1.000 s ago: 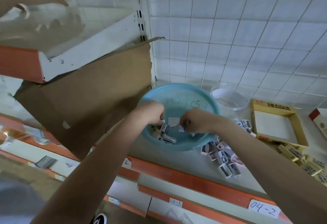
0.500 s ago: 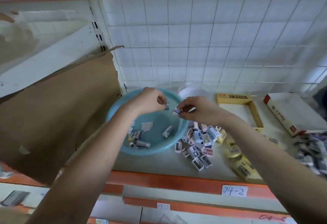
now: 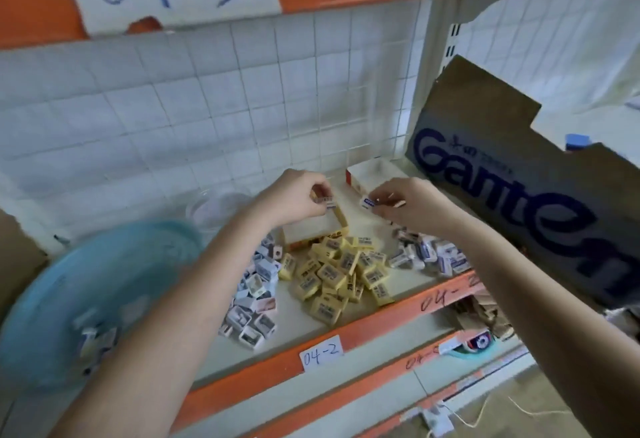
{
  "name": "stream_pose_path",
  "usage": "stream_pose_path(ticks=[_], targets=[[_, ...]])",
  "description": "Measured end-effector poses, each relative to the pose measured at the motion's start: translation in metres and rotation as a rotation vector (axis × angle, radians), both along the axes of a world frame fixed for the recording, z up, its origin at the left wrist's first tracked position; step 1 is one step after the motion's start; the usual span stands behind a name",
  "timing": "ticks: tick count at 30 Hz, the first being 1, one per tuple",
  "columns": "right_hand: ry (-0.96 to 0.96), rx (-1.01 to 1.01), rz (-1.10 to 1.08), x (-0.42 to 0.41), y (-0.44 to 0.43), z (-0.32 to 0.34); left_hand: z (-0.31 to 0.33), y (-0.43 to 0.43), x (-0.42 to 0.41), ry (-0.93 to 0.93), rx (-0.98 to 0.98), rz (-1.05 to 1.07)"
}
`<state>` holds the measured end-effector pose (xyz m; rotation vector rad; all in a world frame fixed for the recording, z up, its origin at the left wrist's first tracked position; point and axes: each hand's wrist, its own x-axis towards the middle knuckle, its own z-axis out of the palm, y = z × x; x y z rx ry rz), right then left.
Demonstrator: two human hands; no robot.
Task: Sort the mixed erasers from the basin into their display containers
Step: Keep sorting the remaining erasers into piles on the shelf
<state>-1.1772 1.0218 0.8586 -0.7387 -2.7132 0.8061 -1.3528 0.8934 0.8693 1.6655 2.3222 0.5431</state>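
My left hand (image 3: 298,200) pinches a small eraser (image 3: 327,201) above the yellow display box (image 3: 313,229). An arm's width to its right, my right hand (image 3: 401,203) pinches a white eraser with a blue sleeve (image 3: 367,202), in front of the white display box with a red end (image 3: 372,174). The blue basin (image 3: 86,299) sits blurred at the left with a few erasers in it. On the shelf lie a yellow eraser pile (image 3: 339,271), a pile of white-sleeved erasers (image 3: 254,295) and a pile of blue-and-white ones (image 3: 429,254).
A clear plastic tub (image 3: 221,209) stands behind the basin by the white grid back wall. A brown cardboard sheet printed in blue (image 3: 519,188) leans at the right. The orange shelf edge (image 3: 346,333) carries "04-2" labels; the shelf above hangs close overhead.
Both hands rose out of the basin, each with an eraser, and travelled right to the display boxes. The view swung right, so the basin slid to the left edge.
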Motion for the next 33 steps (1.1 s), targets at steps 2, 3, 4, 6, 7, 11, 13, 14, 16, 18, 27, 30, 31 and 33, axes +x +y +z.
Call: stream_pose_path(ticks=[2,3,4,6,7,11,13,14,16,18,27,30,31,33], targets=[[0.000,0.004,-0.082,0.027,0.016,0.000,-0.003,0.023,0.018,-0.001,-0.004,-0.051],[0.001,0.009,-0.124,0.039,0.023,-0.001,-0.005,0.033,0.026,-0.002,-0.008,-0.070],[0.008,0.014,-0.164,0.051,0.030,-0.003,-0.006,0.044,0.035,-0.004,-0.013,-0.086],[0.024,0.018,-0.235,0.073,0.042,-0.008,-0.010,0.064,0.052,-0.003,-0.014,-0.119],[0.020,0.022,-0.269,0.083,0.048,-0.011,-0.012,0.074,0.061,-0.005,-0.012,-0.140],[-0.031,0.039,-0.355,0.110,0.072,-0.028,-0.030,0.105,0.094,-0.018,-0.022,-0.198],[-0.024,0.026,-0.371,0.117,0.081,-0.037,-0.040,0.116,0.105,-0.028,-0.006,-0.192],[-0.012,0.023,-0.372,0.118,0.084,-0.041,-0.045,0.121,0.108,-0.034,0.015,-0.178],[0.027,0.038,-0.348,0.117,0.087,-0.046,-0.053,0.128,0.111,-0.051,0.077,-0.138],[0.091,0.041,-0.306,0.113,0.089,-0.049,-0.058,0.134,0.111,-0.060,0.136,-0.117],[0.192,-0.053,-0.200,0.096,0.099,-0.054,-0.056,0.103,0.094,-0.037,0.176,0.002],[0.246,-0.043,-0.146,0.074,0.089,-0.046,-0.050,0.081,0.079,-0.023,0.185,0.068],[0.261,-0.038,-0.120,0.065,0.082,-0.042,-0.048,0.073,0.074,-0.014,0.184,0.092],[0.277,-0.021,-0.055,0.044,0.067,-0.034,-0.041,0.054,0.061,0.008,0.205,0.146]])
